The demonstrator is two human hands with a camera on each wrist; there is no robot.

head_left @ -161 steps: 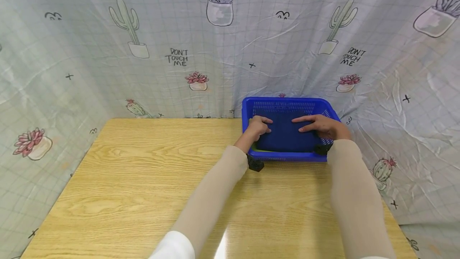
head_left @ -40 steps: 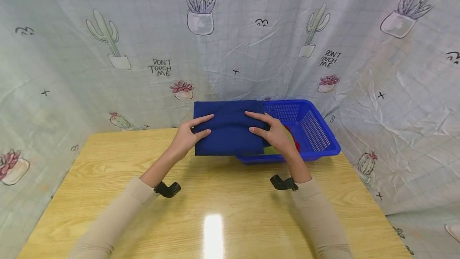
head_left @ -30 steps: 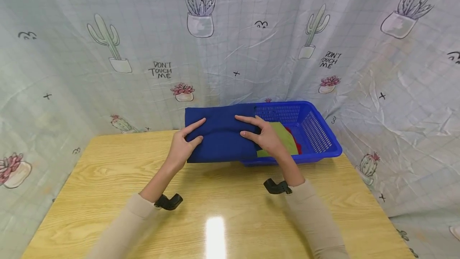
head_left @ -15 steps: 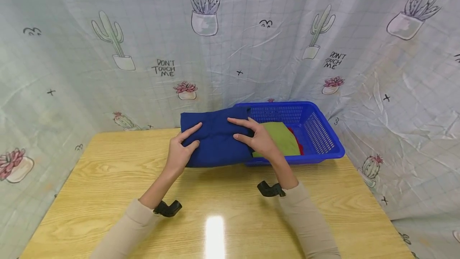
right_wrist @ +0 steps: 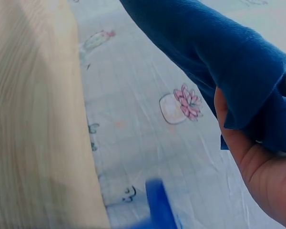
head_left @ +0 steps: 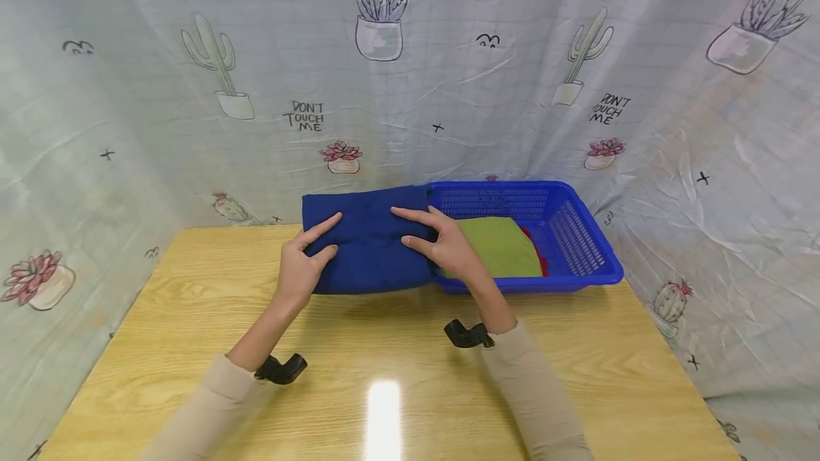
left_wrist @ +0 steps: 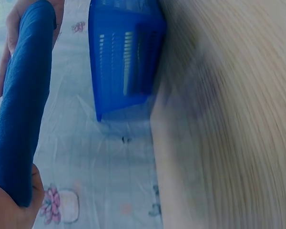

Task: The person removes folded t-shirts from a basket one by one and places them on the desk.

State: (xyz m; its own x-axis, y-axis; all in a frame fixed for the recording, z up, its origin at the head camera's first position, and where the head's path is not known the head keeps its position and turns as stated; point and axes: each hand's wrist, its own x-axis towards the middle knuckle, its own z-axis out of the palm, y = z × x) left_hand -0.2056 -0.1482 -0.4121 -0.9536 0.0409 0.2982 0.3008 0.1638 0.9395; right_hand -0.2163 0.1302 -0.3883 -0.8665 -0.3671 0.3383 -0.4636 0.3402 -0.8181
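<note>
Between both hands a folded dark blue cloth (head_left: 368,251) is held above the table, left of the basket. My left hand (head_left: 300,269) grips its left side, thumb and index finger on the top face, the other fingers underneath. On the right side, my right hand (head_left: 451,244) grips it the same way. The right wrist view shows the cloth's layered end (right_wrist: 257,90) tucked in the right hand's grasp. A blue plastic basket (head_left: 570,278) stands to the right, with a green folded cloth (head_left: 502,247) inside and a bit of red cloth (head_left: 538,255) beside it.
The wooden table (head_left: 359,375) spreads in front and to the left. A patterned curtain (head_left: 256,148) hangs right behind the table's back edge and along both sides. The basket sits near the back right corner.
Both hands have lifted the blue cloth out of the basket and carried it left, uncovering the green and red cloths. In the last second it has kept moving a little leftward.
</note>
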